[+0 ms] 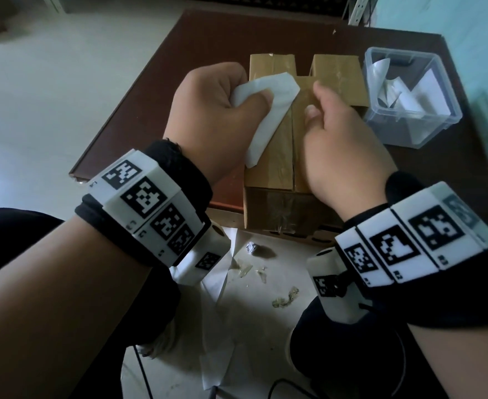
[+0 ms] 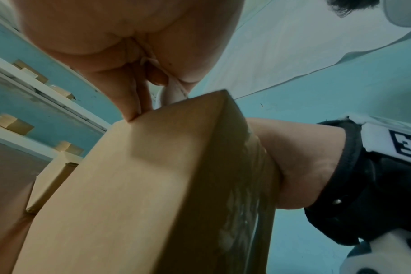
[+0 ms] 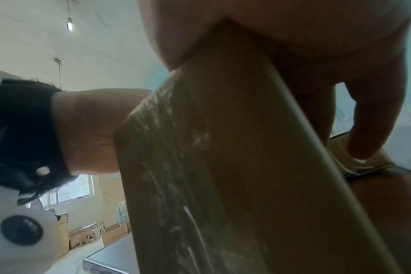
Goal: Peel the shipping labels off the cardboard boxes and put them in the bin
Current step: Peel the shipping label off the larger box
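brown table [image 1: 156, 90], left grip [image 1: 208, 110] clenching peeled label [image 1: 268, 110], right grip [image 1: 343, 151] pressing, fingers curled, on cardboard box [image 1: 277, 156]

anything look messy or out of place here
Yes: scraps lie on the floor below the table edge, a crumpled paper ball and torn tape bits, not in the bin. The left hand grips a label that looks peeled off the box.

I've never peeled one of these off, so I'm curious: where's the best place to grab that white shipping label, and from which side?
Probably at its loose upper end, from the box's left side, as the left hand does: thumb on top, fingers curled beneath. That end of the shipping label already stands clear of the cardboard box, while its lower corner still lies along the box's left edge. The right hand steadies the box top.
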{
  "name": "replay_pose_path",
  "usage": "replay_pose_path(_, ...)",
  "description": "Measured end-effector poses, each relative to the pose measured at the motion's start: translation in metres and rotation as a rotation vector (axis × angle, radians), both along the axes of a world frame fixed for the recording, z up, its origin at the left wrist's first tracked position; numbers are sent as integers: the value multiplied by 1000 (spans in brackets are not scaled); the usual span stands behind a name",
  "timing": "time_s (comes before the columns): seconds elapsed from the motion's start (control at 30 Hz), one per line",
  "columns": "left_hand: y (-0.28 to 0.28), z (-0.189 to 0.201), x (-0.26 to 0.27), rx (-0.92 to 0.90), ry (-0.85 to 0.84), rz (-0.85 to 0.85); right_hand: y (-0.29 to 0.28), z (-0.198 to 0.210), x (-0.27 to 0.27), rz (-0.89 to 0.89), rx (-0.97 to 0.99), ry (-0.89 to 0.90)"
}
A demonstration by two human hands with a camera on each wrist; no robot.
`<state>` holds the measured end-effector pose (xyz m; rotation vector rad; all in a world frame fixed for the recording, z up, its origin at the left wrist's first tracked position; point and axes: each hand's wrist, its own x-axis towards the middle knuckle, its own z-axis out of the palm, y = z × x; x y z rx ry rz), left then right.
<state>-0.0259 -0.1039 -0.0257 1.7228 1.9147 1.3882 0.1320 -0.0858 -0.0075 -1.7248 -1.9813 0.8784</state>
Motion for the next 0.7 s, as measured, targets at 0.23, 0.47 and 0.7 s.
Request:
replay_pose_path(0.23, 0, 11, 9, -45, 8, 30, 5, 0, 2, 14, -26, 30)
replay_pose_path(0.47, 7, 20, 18, -103, 5, 57, 4, 1, 4, -17, -46, 43)
replay_pose_path(0.7, 5, 19, 22, -140, -239, 132, -1, 6, -1, -27, -62, 45)
